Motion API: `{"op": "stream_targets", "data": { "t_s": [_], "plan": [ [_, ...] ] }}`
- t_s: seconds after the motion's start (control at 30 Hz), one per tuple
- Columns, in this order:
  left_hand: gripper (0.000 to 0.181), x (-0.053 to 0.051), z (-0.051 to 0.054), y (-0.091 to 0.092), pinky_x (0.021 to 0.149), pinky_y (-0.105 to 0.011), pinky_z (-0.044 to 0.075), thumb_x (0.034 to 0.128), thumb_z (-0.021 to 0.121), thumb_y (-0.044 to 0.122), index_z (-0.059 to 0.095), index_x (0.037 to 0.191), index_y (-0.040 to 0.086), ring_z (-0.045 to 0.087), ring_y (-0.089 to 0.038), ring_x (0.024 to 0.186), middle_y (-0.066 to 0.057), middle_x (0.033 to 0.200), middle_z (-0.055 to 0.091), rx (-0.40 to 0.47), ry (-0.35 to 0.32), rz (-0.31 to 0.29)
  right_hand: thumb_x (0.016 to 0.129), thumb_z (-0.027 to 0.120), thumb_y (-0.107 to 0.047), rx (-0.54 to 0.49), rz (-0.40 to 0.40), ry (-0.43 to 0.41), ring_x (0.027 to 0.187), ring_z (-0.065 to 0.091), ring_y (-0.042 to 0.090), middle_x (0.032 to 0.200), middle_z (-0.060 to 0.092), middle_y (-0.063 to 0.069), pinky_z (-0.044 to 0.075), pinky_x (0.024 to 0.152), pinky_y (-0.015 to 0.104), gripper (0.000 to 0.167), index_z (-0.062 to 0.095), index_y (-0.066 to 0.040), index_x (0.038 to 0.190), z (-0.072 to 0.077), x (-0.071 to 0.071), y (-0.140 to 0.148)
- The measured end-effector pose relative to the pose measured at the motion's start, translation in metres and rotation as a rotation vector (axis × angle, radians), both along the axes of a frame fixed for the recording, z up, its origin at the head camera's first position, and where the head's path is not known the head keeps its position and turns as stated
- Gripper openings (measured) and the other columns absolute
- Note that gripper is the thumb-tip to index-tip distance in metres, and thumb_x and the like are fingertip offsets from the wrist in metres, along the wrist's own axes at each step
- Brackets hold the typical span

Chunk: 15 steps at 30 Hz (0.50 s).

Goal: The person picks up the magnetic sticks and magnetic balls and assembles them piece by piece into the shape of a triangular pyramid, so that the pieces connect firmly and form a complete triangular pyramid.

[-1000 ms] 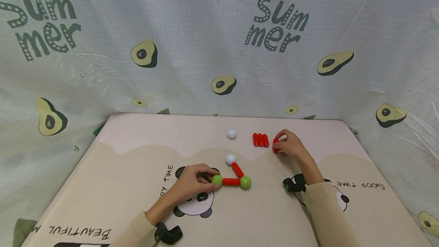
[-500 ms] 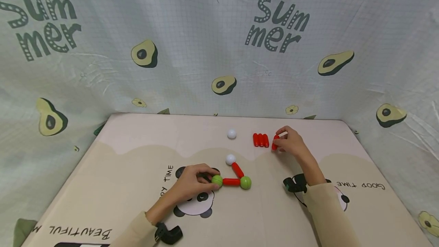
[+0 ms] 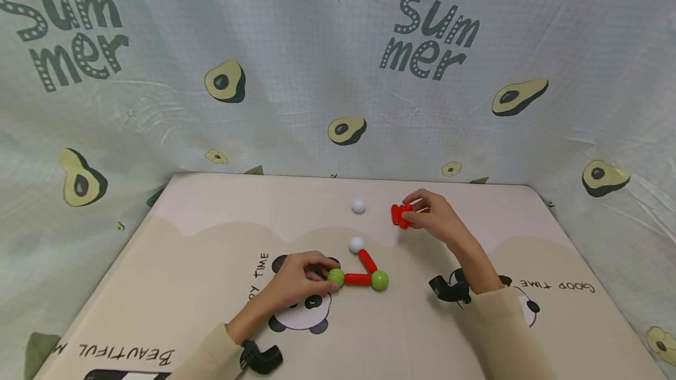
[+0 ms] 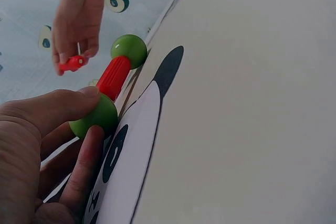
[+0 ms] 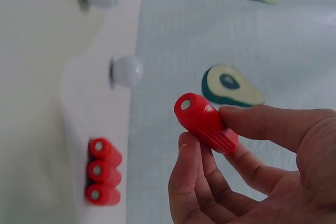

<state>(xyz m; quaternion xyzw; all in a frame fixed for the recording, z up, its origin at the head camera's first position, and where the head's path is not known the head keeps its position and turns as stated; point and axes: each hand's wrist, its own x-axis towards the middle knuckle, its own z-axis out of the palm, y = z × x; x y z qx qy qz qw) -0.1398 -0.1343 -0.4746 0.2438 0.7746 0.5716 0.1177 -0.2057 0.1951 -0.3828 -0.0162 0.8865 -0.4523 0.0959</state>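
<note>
My left hand (image 3: 301, 283) pinches a green ball (image 4: 97, 119) between thumb and fingers. A red magnetic rod (image 3: 358, 279) joins that ball to a second green ball (image 3: 379, 280). From there another red rod (image 3: 367, 261) slants to a white ball (image 3: 356, 244). My right hand (image 3: 435, 219) grips a loose red rod (image 5: 205, 121) by its far end, lifted off the table, with a silver magnet showing at its tip. In the head view this rod partly covers a row of three red rods (image 5: 105, 174) lying side by side.
A loose white ball (image 3: 358, 206) lies near the back of the table (image 3: 253, 198), left of the rod row. Behind the table hangs a curtain (image 3: 285, 75) printed with avocados. Black wrist cameras (image 3: 264, 360) are strapped to both wrists.
My right hand has raised its red rod and carried it left, over the row of rods. My left hand stays on the green ball and the joined pieces have not moved.
</note>
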Motion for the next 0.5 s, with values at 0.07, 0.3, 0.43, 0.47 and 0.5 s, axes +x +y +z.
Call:
{"op": "stream_targets", "data": {
  "t_s": [0.07,0.3,0.43,0.47,0.5],
  "plan": [
    [0.035,0.0,0.0,0.0,0.072,-0.023,0.062,0.0846,0.086,0.02,0.076,0.117,0.01,0.072,-0.007,0.081,-0.009,0.105,0.073,-0.002,-0.002,0.0,0.098,0.066,-0.015,-0.012,0.026,0.005,0.098,0.063,0.026,0.115,0.065,0.02,0.063,0.088,0.042,0.035,0.06,-0.001,0.129,0.001,0.003,-0.007],
    [0.034,0.0,0.001,-0.001,0.071,-0.023,0.062,0.0847,0.086,0.02,0.076,0.117,0.011,0.072,-0.007,0.078,-0.009,0.105,0.073,-0.016,-0.022,0.008,0.097,0.068,-0.013,-0.038,0.119,0.024,0.093,0.068,0.029,0.109,0.067,0.017,0.062,0.087,0.045,0.032,0.061,0.0,0.125,0.002,0.014,-0.033],
    [0.035,0.0,0.001,-0.001,0.07,-0.023,0.062,0.0843,0.086,0.019,0.076,0.116,0.011,0.072,-0.008,0.075,-0.009,0.105,0.072,-0.025,-0.05,0.01,0.096,0.068,-0.01,-0.071,0.183,0.01,0.093,0.071,0.035,0.107,0.069,0.016,0.062,0.088,0.049,0.031,0.06,0.004,0.123,-0.002,0.021,-0.048],
    [0.035,0.0,0.001,-0.001,0.069,-0.023,0.062,0.0843,0.086,0.019,0.076,0.116,0.011,0.073,-0.008,0.075,-0.01,0.105,0.072,-0.025,-0.056,0.01,0.096,0.068,-0.009,-0.079,0.202,0.005,0.093,0.071,0.034,0.107,0.069,0.016,0.063,0.087,0.047,0.031,0.061,0.004,0.123,-0.003,0.023,-0.051],
    [0.035,0.0,0.001,-0.001,0.069,-0.023,0.062,0.0842,0.087,0.019,0.076,0.116,0.011,0.073,-0.009,0.075,-0.01,0.105,0.072,-0.025,-0.06,0.01,0.095,0.069,-0.009,-0.087,0.219,0.0,0.092,0.071,0.033,0.107,0.069,0.016,0.063,0.086,0.045,0.03,0.061,0.004,0.121,-0.005,0.024,-0.055]
  ]
}}
